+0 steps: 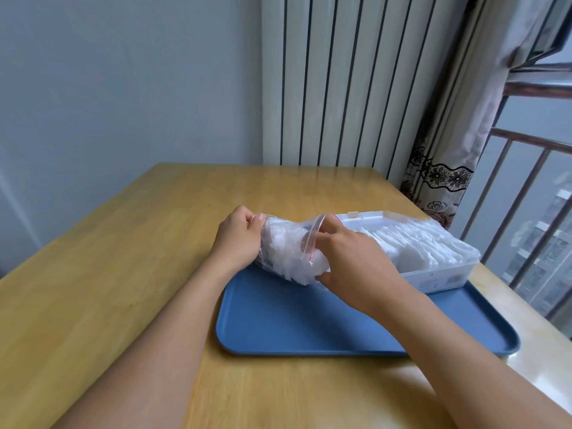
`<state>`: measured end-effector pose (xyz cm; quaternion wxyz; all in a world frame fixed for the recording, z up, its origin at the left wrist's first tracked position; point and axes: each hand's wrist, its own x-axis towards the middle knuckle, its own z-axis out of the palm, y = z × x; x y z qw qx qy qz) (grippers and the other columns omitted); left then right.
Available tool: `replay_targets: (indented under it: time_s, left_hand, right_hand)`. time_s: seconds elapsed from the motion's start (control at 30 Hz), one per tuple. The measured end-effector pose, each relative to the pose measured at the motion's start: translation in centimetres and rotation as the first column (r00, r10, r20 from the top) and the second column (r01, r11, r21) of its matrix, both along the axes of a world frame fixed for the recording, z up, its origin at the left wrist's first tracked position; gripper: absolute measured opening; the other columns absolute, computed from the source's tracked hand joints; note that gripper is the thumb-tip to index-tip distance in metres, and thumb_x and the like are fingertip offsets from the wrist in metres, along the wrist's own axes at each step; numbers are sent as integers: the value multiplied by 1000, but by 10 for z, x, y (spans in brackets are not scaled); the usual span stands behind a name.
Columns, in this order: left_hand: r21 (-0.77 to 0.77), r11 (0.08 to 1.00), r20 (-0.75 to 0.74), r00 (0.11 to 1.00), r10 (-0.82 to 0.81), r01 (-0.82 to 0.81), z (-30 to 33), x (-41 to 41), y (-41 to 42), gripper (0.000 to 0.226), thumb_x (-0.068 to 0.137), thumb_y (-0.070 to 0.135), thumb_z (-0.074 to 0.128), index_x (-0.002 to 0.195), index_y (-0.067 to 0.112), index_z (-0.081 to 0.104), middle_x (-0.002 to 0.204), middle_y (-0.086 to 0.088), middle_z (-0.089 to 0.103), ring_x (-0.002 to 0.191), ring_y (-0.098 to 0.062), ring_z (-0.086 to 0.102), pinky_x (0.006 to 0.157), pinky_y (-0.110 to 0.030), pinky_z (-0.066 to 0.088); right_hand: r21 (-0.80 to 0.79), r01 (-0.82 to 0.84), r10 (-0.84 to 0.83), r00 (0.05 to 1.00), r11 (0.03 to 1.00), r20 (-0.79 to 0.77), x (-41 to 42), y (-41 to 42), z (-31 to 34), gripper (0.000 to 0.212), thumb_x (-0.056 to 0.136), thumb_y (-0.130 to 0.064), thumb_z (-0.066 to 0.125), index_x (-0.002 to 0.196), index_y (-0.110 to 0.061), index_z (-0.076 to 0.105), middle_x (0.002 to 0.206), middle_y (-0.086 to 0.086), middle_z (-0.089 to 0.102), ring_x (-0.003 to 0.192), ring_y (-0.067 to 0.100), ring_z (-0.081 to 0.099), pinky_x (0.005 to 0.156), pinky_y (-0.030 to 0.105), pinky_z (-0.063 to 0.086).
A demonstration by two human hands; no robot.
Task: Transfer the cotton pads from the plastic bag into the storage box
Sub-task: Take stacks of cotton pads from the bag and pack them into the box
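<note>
Cotton pads (288, 258) sit in the plastic bag (297, 239) above the blue tray (278, 320); left hand (238, 239) pinches its rim, right hand (349, 258) grips pads at the mouth. Next: lift them into the nearly full storage box (439, 274).
</note>
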<state>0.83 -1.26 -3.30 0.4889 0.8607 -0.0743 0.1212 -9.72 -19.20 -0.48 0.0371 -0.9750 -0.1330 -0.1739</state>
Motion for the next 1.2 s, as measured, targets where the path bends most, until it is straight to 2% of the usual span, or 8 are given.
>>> replay_targets:
  time_s: [0.27, 0.37, 0.53, 0.6, 0.7, 0.83, 1.0, 1.2]
  left_hand:
    - [-159, 987, -25, 999, 25, -29, -4, 8, 2, 26, 99, 28, 54, 80, 10, 50, 73, -3, 56, 67, -22, 50, 59, -32, 38]
    - [-189, 977, -42, 994, 96, -103, -9, 12, 4, 30, 96, 32, 55, 84, 5, 54, 83, -12, 68, 76, -35, 62, 61, -34, 44]
    - [-267, 937, 166, 947, 274, -225, 19, -16, -9, 31, 93, 44, 59, 97, 13, 55, 94, 1, 64, 95, -21, 60, 79, -34, 47]
    - [-405, 914, 416, 886, 204, -20, 36, -40, -18, 34, 92, 47, 56, 104, 15, 55, 109, -1, 64, 107, -17, 61, 96, -40, 49]
    - [-252, 925, 555, 826, -104, 286, 48, -79, -41, 48, 92, 47, 49, 125, 13, 54, 125, 2, 60, 122, -10, 55, 105, -32, 43]
    - [-187, 868, 554, 779, -293, 459, 44, -104, -65, 47, 95, 43, 44, 131, 14, 53, 127, -3, 63, 120, -18, 60, 102, -37, 47]
    - [-207, 865, 635, 735, -236, 456, 36, -105, -65, 36, 98, 31, 45, 111, 3, 64, 111, -2, 71, 110, -15, 66, 93, -27, 49]
    - [52, 934, 673, 679, -294, 353, 32, -102, -64, 75, 72, 58, 73, 125, 8, 58, 113, 6, 68, 93, 4, 63, 83, -11, 45]
  right_hand:
    - [147, -70, 59, 995, 987, 80, -10, -7, 11, 27, 69, -36, 71, 87, -25, 53, 90, -9, 58, 73, 24, 50, 56, 34, 41]
    - [379, -89, 73, 996, 921, 57, -15, -22, 22, 34, 64, -39, 69, 93, -27, 56, 79, -9, 62, 72, 18, 56, 62, 36, 50]
    - [921, -124, 204, 978, 369, 50, -18, -47, 42, 13, 75, -21, 63, 86, -17, 67, 75, 0, 56, 69, 19, 50, 60, 30, 39]
    - [987, -68, 281, 959, 143, 25, -17, -43, 43, 17, 76, -19, 60, 89, -22, 71, 82, 3, 64, 78, 22, 57, 63, 32, 45]
    - [1000, 4, 374, 927, -30, 7, -14, -28, 36, 29, 79, -16, 57, 104, -14, 72, 105, 11, 73, 100, 30, 68, 86, 46, 53]
    - [994, 60, 541, 841, -86, -3, -20, -5, 32, 32, 84, -20, 48, 105, -4, 67, 95, 13, 73, 94, 26, 70, 77, 36, 57]
    - [999, -40, 398, 917, -4, 39, -23, 4, 28, 22, 96, -40, 58, 102, -20, 67, 92, 1, 68, 88, 18, 66, 73, 30, 50]
    - [999, 34, 308, 951, -27, -24, -24, 2, 32, 45, 89, -61, 55, 88, -17, 65, 77, -3, 66, 75, 12, 65, 70, 25, 50]
